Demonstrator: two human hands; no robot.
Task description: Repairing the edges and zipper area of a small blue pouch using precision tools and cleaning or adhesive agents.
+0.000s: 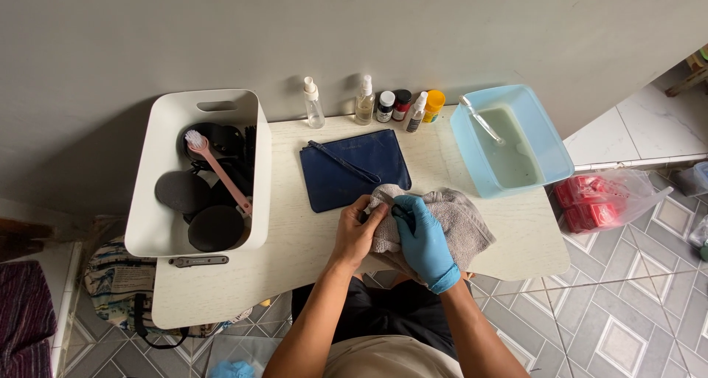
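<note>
Towel (457, 219) bunched between both hands; left fingers (372, 214) pinching its edge.

left of the navy pouch (354, 168) sits a white bin (158, 201) with a pink brush (220, 173) and black pads. right of it, a pale blue tub (549, 146); below it, a grey cloth (461, 223) and blue glove (426, 241).

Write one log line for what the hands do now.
left hand: grips grey cloth | right hand: blue glove, on cloth | navy pouch: behind
</note>
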